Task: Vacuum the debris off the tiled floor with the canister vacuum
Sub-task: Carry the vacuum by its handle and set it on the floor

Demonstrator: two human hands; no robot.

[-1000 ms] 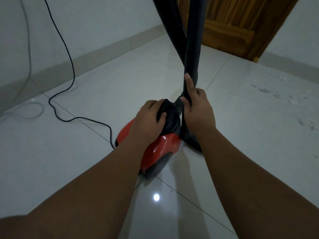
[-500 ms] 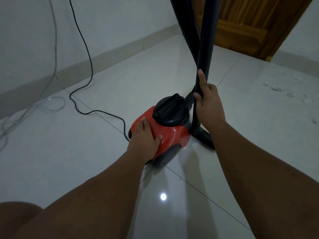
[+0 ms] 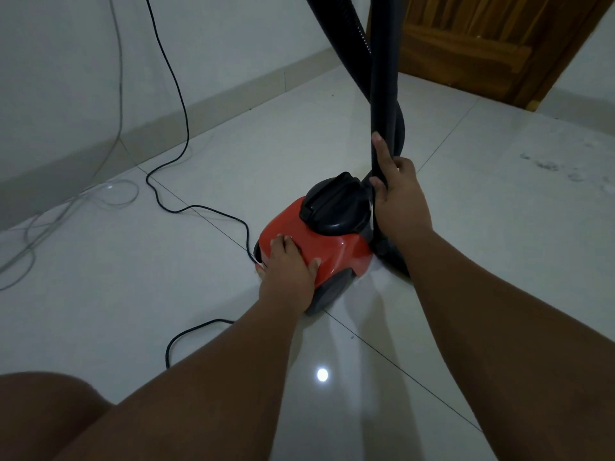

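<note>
Two hands are set on the canister vacuum [image 3: 336, 242], which stands on the tiled floor [image 3: 166, 277] near its middle. The left hand [image 3: 288, 264] is laid flat on the red top, fingers nearly straight, pressing down and holding nothing. The right hand [image 3: 399, 197] is wrapped round the black tube [image 3: 384, 78], with one finger stretched up along it. The tube is held upright, just beside the vacuum, and the hose [image 3: 339, 38] is seen crossing behind it.

The debris [image 3: 549, 166] is seen as pale specks by the far right edge of the floor, well apart from the vacuum. No cleaning seems to be done there yet.

Several things could go wrong. The black cord [image 3: 183, 106] is looped on the floor right behind the vacuum and near the person's leg. A foot could be caught in it, or a wheel could be rolled over it. The plug could be pulled out if the vacuum is dragged too far toward the specks. The hose could be twisted round the tube and bent shut, so little air would be pulled in. If the tube is let go, it could tip and hit the tiles.
</note>
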